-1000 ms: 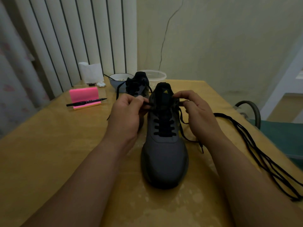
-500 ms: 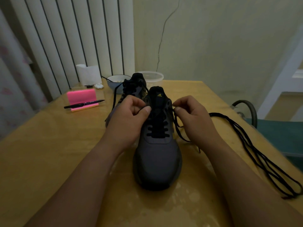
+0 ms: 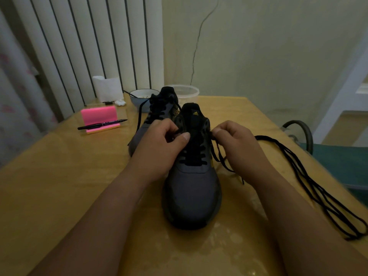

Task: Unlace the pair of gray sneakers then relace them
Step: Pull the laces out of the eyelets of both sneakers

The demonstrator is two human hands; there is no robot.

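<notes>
Head view: if I tug the lace (image 3: 218,154) too hard, the sneaker (image 3: 192,188) could skid on the glossy table (image 3: 59,176) into the second sneaker (image 3: 157,114) just behind, or the free end could snag the spare lace (image 3: 310,182) to my right. My left hand (image 3: 159,148) curls round the sneaker's upper left edge, thumb across the tongue; whether lace lies under it I cannot tell. My right hand (image 3: 237,144) pinches the lace at the top right eyelet, ends trailing onto the table.

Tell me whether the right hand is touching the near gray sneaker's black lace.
Touching. The head view shows the right hand pinching the black lace at the near gray sneaker's top eyelet.
</notes>
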